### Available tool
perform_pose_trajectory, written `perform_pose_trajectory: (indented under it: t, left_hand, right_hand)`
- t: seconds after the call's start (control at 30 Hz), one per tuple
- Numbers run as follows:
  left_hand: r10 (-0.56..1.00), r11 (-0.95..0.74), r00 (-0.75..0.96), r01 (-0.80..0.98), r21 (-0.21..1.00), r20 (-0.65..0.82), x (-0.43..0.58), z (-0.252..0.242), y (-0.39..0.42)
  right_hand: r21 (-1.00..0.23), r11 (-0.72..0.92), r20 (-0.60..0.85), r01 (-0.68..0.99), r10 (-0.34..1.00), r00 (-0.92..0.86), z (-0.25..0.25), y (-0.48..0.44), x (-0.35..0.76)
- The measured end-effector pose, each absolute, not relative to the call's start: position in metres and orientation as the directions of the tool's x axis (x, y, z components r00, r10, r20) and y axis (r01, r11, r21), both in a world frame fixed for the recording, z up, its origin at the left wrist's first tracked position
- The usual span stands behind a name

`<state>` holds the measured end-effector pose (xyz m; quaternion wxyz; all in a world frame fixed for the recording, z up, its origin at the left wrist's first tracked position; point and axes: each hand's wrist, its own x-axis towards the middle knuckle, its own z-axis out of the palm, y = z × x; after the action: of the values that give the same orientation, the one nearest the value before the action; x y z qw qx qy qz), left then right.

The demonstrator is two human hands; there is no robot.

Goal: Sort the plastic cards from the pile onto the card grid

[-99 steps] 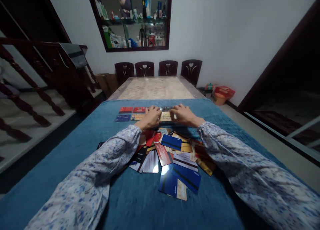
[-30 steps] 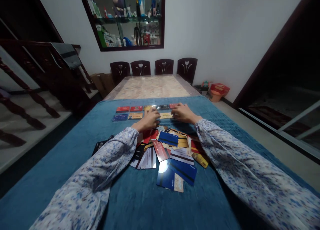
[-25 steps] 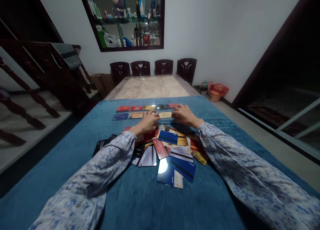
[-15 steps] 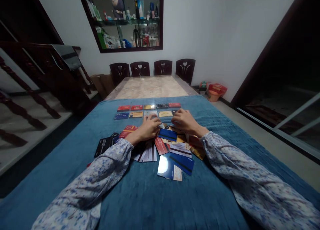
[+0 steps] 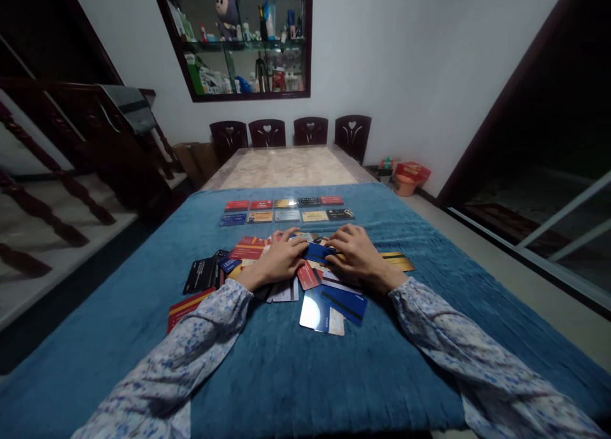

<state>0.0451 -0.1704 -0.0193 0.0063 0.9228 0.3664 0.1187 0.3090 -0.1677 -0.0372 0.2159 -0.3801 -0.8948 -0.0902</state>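
My left hand (image 5: 280, 259) and my right hand (image 5: 357, 256) face each other over a loose pile of plastic cards. Between them is a blue card (image 5: 316, 253) with a dark stripe, its left end at my left fingertips and its right end at my right fingertips; both hands are closed on it. Below it in the pile lie a red card (image 5: 309, 275), another blue card (image 5: 348, 306) and a card with bright glare (image 5: 313, 310). My hands hide part of the pile. A gold card (image 5: 399, 261) sticks out past my right hand.
Beyond the pile, two straight rows of cards, one with a white card (image 5: 287, 216), lie on the blue cloth (image 5: 305, 375). A black card (image 5: 199, 275) and a red-and-gold card (image 5: 188, 307) are at the left. Chairs (image 5: 353, 133) stand behind the table's far end.
My right hand has come down from the second row of cards to the blue card's right end. My left hand has drawn slightly nearer me. The row's black card is uncovered.
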Motion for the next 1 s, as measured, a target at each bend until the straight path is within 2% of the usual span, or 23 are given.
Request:
perform_pose_trajectory:
  t: [0.3,0.43,0.73,1.0]
  left_hand:
    - [0.683,-0.729,0.706,0.675,0.116,0.185,0.0460,-0.0220,-0.1664]
    - [0.654,-0.754,0.729,0.651,0.087,0.202,0.0457,-0.0217,-0.1664]
    - [0.510,-0.840,0.816,0.541,-0.048,0.273,0.0441,-0.0219,-0.1655]
    - [0.460,-0.859,0.827,0.507,-0.076,0.322,0.0419,-0.0150,-0.1646]
  right_hand:
    - [-0.018,0.705,0.345,0.709,0.670,-0.657,-0.0356,-0.1751,0.3089]
    - [-0.041,0.725,0.332,0.688,0.659,-0.675,-0.0353,-0.1755,0.3101]
    - [-0.031,0.770,0.347,0.638,0.607,-0.715,-0.0329,-0.1748,0.3132]
    - [0.034,0.758,0.464,0.651,0.565,-0.682,-0.0374,-0.1695,0.3152]
